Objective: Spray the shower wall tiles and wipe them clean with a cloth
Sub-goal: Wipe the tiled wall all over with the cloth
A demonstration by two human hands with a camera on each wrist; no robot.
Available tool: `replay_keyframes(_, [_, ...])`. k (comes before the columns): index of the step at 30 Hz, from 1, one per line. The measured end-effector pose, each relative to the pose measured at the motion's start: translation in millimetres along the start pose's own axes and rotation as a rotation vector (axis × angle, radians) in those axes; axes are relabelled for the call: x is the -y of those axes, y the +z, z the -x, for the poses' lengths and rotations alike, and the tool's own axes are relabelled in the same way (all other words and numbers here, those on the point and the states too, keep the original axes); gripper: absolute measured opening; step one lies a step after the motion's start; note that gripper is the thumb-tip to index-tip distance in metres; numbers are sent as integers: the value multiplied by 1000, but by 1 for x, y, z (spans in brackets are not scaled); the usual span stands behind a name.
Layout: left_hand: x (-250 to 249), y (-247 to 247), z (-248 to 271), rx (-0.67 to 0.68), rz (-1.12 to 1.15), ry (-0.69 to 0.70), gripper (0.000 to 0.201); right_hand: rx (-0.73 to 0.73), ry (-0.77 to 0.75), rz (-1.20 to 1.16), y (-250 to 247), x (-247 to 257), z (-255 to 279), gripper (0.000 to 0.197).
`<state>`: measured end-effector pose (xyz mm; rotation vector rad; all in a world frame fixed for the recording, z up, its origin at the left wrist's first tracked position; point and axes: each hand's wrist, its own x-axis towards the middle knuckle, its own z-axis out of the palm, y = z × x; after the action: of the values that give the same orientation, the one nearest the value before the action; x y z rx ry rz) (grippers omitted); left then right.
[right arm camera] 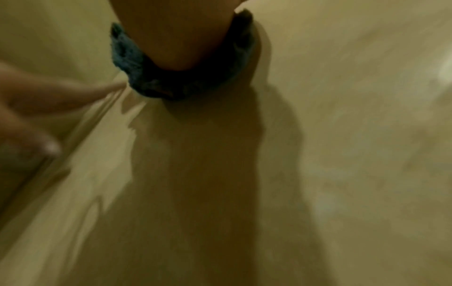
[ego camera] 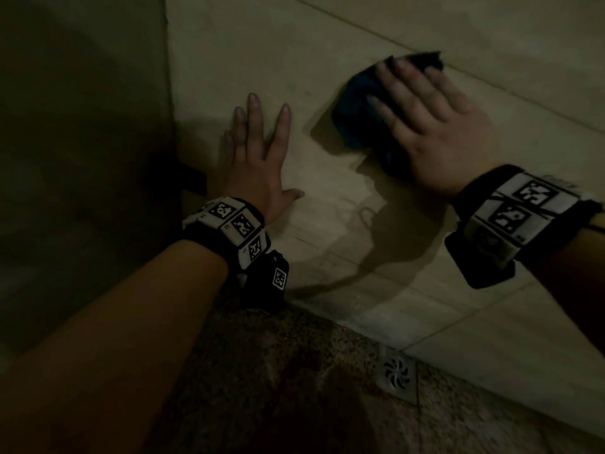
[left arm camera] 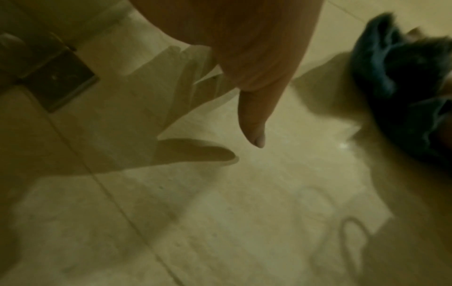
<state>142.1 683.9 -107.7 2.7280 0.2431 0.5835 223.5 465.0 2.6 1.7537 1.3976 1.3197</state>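
Observation:
Beige wall tiles (ego camera: 327, 37) fill the view, with a wet sheen low down. My left hand (ego camera: 258, 152) lies flat on the tile, fingers spread, holding nothing; its thumb (left arm camera: 254, 116) points down above its own reflection. My right hand (ego camera: 432, 126) presses a crumpled dark blue cloth (ego camera: 357, 122) against the wall with straight, spread fingers. The cloth (left arm camera: 391, 77) sits a short gap right of the left hand. From the right wrist, the cloth (right arm camera: 137, 63) bulges out under my palm (right arm camera: 176, 34). No spray bottle is in view.
A darker side wall (ego camera: 82, 126) meets the tiles in a corner on the left, with a dark bracket (ego camera: 193, 175) by my left wrist. Below lies a speckled stone floor (ego camera: 294, 388) with a metal drain (ego camera: 397, 376). Grout lines cross the tiles.

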Motion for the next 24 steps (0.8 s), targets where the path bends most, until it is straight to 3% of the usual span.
replay_keyframes(10, [-14, 2, 0, -50, -10, -29, 118, -77, 51, -38, 14, 29, 14, 40])
replay_keyframes(14, [-14, 3, 1, -67, -5, -27, 117, -119, 203, -244, 7, 41, 7, 49])
replay_keyframes(18, [-18, 3, 2, -66, 68, -38, 110, -194, 382, -172, 11, 56, -6, 25])
replay_keyframes(20, [-18, 4, 2, -85, 105, -23, 106, -202, 355, -170, 15, 56, -6, 25])
replay_keyframes(24, [-15, 7, 2, -106, 91, -19, 104, -108, 214, -53, 18, 51, 0, 51])
